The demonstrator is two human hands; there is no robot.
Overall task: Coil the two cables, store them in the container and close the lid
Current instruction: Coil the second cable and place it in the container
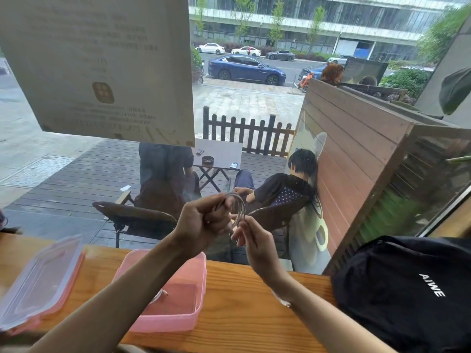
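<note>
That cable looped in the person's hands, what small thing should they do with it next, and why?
Probably wind the last loose bit onto the coil. The left hand pinches the cable in loops while the right hand feeds a short tail. The pink container sits open below, its lid beside it and another cable apparently inside, so dropping the coil in likely follows.

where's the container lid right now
The lid lies off the pink container, on the wooden counter just to the container's left.

Wooden counter [242,289]: black backpack [407,289] on its right end. Paper notice [102,64] on window above counter's left. Blue car [246,70] far beyond.
</note>
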